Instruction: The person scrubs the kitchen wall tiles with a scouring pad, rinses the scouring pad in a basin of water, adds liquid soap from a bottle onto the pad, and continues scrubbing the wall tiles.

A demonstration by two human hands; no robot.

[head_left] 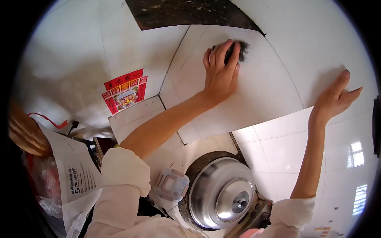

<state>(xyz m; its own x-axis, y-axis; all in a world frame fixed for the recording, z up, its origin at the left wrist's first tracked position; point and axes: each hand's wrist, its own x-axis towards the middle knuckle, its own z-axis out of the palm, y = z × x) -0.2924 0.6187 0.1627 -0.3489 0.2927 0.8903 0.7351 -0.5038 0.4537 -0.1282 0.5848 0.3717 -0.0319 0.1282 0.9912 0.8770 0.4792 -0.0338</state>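
My left hand [220, 73] is pressed against a white tiled surface [262, 79], its fingers bent over a dark, wiry scouring pad [243, 50]. Part of the pad shows between and beyond the fingers. Farther right, my right hand [335, 95] lies against the white tiled wall [345, 51] with the thumb and a finger spread apart; its other fingers are mostly hidden. It appears to hold nothing. Both arms reach up and away from me in pale, pushed-up sleeves.
Below stands a large wok with a domed metal lid [234, 174] on a tiled counter. A clear plastic food container [171, 184] sits beside it. Red printed paper [126, 92] is stuck on the left wall. A dark opening [190, 12] borders the tiles above. A printed white bag [73, 166] is lower left.
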